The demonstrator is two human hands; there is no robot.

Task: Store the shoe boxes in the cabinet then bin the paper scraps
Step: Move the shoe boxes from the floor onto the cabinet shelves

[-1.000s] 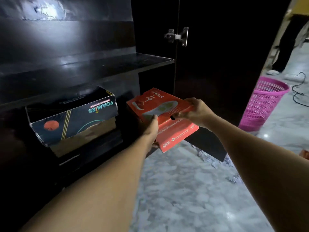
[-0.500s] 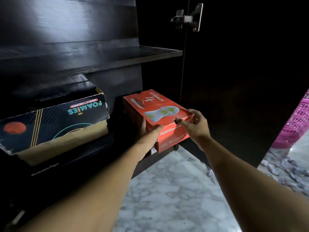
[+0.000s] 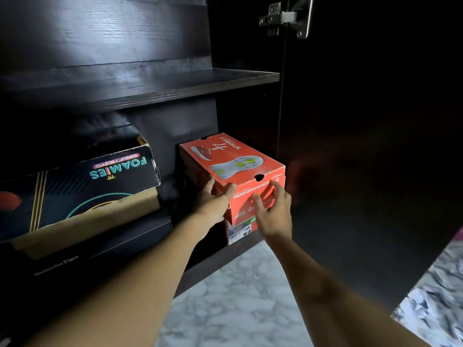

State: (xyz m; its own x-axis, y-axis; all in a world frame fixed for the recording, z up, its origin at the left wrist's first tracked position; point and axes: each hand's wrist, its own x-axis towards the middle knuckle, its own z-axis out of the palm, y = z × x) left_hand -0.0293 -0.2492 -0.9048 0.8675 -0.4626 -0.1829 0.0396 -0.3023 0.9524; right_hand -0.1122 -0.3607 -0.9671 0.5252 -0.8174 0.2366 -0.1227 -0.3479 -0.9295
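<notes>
A red shoe box (image 3: 233, 161) lies in the dark cabinet (image 3: 150, 81), in the lower compartment under the shelf, on top of another box with a white label (image 3: 236, 234). My left hand (image 3: 213, 201) grips the red box's front left corner, thumb on the front face and fingers along the side. Fingers spread and nearly straight, my right hand (image 3: 273, 209) lies against the box's front face. A black Foamies shoe box (image 3: 82, 186) sits to the left in the same compartment, stacked on a further dark box (image 3: 87, 249).
The cabinet door (image 3: 363, 146) stands open on the right, its metal hinge (image 3: 285, 17) at the top. Crumpled paper scraps (image 3: 436, 299) lie on the marble floor (image 3: 233, 301) at the lower right. A sliver of the pink basket (image 3: 460, 232) shows at the right edge.
The red box has gone deeper into the cabinet and come down onto the box below. My right hand has left the lid's corner and now lies on the front face.
</notes>
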